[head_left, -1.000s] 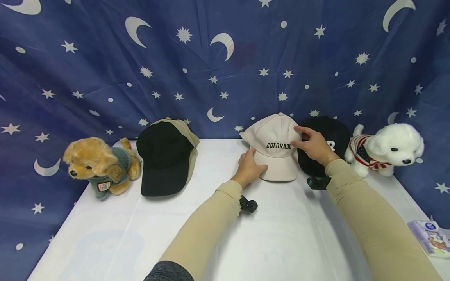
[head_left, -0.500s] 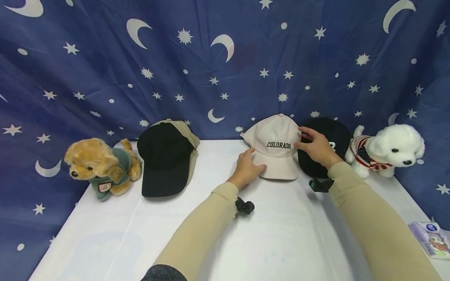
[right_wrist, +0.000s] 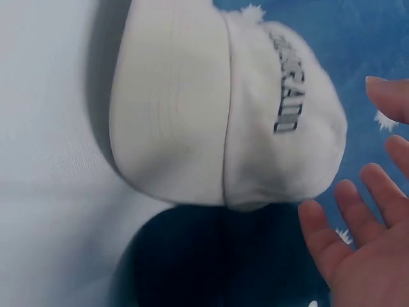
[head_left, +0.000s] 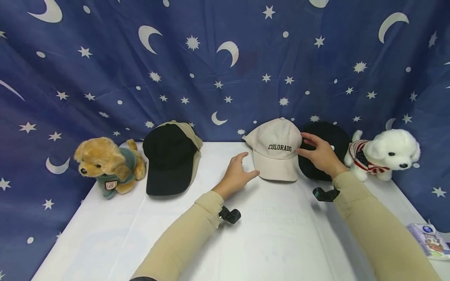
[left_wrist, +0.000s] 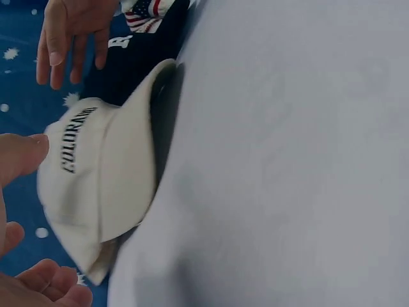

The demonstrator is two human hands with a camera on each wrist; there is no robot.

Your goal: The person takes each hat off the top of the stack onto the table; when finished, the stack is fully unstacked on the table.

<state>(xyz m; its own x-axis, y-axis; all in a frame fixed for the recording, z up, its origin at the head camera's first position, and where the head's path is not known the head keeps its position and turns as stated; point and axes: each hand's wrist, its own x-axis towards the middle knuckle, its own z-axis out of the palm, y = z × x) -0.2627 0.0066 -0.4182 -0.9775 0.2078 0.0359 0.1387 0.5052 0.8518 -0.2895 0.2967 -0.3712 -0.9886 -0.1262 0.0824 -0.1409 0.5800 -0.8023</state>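
Note:
A cream cap (head_left: 277, 148) lettered COLORADO stands at the back of the table, brim toward me. My left hand (head_left: 236, 176) is off its left side, thumb and fingers spread with nothing between them. On the other side my right hand (head_left: 321, 153) has its fingers extended, fingertips right at the cap's edge in the head view. In the right wrist view the right fingers (right_wrist: 323, 240) are spread beside the crown. A black cap (head_left: 325, 136) with a white letter sits to the right, partly covered by my right hand.
At the left a black cap (head_left: 168, 160) overlaps a beige cap (head_left: 194, 136). A brown plush dog (head_left: 102, 156) stands beside them. A white plush dog (head_left: 395, 150) in a striped shirt stands at the far right, a purple packet (head_left: 429, 239) nearer the right edge. A starry curtain (head_left: 225, 78) hangs behind.
My left hand has drawn back leftward and down from the cream cap. My right hand has shifted slightly right. The cap stays standing in place as the head view tilts a little.

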